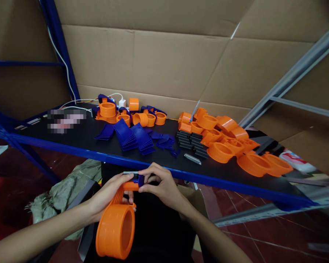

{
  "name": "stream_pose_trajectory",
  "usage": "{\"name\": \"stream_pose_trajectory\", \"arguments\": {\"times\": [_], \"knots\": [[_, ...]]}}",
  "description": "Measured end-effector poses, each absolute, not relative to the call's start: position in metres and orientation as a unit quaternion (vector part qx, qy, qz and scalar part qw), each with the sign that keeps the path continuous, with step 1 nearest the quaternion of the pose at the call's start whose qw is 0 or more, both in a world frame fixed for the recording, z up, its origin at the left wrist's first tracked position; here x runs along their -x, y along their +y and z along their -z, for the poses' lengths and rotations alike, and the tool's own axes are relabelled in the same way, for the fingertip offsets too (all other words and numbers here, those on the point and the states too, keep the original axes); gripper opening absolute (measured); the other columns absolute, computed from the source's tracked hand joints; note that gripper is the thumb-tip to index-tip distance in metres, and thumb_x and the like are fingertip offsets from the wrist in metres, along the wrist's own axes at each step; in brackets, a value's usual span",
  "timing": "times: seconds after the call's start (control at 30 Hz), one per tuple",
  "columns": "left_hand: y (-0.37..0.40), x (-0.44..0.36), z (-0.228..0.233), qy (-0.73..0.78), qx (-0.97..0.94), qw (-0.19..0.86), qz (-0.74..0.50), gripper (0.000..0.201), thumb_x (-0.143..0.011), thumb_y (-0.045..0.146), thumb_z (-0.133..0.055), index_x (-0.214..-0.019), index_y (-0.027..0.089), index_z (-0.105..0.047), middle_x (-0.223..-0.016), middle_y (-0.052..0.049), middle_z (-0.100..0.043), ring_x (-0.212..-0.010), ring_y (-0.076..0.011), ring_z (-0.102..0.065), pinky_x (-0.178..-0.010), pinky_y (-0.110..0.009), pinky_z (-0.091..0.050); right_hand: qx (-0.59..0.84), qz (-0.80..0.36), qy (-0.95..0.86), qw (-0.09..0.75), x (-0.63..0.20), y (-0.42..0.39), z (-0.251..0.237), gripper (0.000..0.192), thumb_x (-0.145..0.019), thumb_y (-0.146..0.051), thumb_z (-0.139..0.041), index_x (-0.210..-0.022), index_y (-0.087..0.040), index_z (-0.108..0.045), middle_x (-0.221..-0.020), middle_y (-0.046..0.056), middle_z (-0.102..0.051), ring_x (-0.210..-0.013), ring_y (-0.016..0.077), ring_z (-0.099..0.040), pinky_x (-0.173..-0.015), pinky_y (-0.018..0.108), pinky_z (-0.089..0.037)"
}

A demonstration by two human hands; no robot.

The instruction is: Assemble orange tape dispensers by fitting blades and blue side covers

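Observation:
In front of my lap, an orange tape dispenser [109,230] hangs with its round hub down. My left hand [113,188] is wrapped round its handle, the thumb on a black part by the toothed metal blade [130,172]. At the right end of that head, thumb and fingers of my right hand [161,184] are closed on a small blue plastic piece [140,180], which touches the dispenser. My fingertips cover part of the piece, so I cannot tell how firmly it is seated.
On the black shelf [79,137] lie stacked blue plates [124,133], small blue pieces [164,140], black strips [185,139], metal blades [192,159] and a heap of orange dispenser bodies [220,151]. Dispensers with blue parts [107,109] stand at the back left. The shelf's blue front edge [98,155] lies just beyond my hands.

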State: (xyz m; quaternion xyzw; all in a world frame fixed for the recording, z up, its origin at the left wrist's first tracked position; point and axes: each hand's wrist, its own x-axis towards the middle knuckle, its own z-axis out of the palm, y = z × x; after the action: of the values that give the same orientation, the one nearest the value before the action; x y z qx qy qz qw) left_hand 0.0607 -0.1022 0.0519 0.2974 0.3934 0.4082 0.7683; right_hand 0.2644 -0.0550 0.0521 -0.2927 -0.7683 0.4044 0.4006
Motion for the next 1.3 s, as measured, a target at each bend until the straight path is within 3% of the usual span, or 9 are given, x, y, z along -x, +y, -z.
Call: {"name": "stream_pose_trajectory", "arguments": {"times": [0.17, 0.87, 1.1, 1.3], "knots": [[-0.101, -0.061, -0.053, 0.401, -0.284, 0.773, -0.402, 0.031, -0.088, 0.048, -0.064, -0.093, 0.018, -0.059, -0.063, -0.004, -0.067, -0.053, -0.0221, -0.07, -0.053, -0.03, -0.055, 0.329, -0.43, -0.733, 0.412, -0.259, -0.059, -0.048, 0.038, -0.076, -0.037, -0.082, -0.11, -0.022, -0.073, -0.095, 0.002, -0.058, -0.075, 0.0108, -0.061, -0.065, 0.023, -0.056], [-0.1, -0.061, -0.055, 0.384, -0.268, 0.779, -0.417, 0.026, -0.089, 0.043, -0.065, -0.093, 0.018, -0.059, -0.06, -0.001, -0.064, -0.052, -0.0174, -0.064, -0.061, -0.037, -0.06, 0.338, -0.401, -0.727, 0.443, -0.252, -0.068, -0.035, 0.034, -0.081, -0.032, -0.078, -0.113, -0.023, -0.071, -0.1, 0.004, -0.062, -0.085, 0.0136, -0.066, -0.074, 0.025, -0.059], [-0.108, -0.064, -0.06, 0.389, -0.328, 0.746, -0.428, 0.022, -0.084, 0.026, -0.071, -0.099, 0.02, -0.057, -0.064, 0.004, -0.061, -0.052, -0.0121, -0.059, -0.06, -0.035, -0.06, 0.302, -0.282, -0.773, 0.481, -0.259, -0.075, -0.046, 0.036, -0.079, -0.028, -0.081, -0.114, -0.024, -0.072, -0.092, 0.003, -0.065, -0.081, 0.0144, -0.065, -0.075, 0.029, -0.06], [-0.111, -0.064, -0.054, 0.379, -0.449, 0.686, -0.429, 0.02, -0.091, 0.033, -0.064, -0.102, 0.018, -0.056, -0.063, 0.004, -0.06, -0.053, -0.0101, -0.059, -0.061, -0.026, -0.057, 0.246, -0.22, -0.815, 0.476, -0.266, -0.076, -0.056, 0.035, -0.081, -0.023, -0.079, -0.115, -0.023, -0.071, -0.104, 0.007, -0.071, -0.091, 0.0179, -0.069, -0.081, 0.032, -0.061]]}}
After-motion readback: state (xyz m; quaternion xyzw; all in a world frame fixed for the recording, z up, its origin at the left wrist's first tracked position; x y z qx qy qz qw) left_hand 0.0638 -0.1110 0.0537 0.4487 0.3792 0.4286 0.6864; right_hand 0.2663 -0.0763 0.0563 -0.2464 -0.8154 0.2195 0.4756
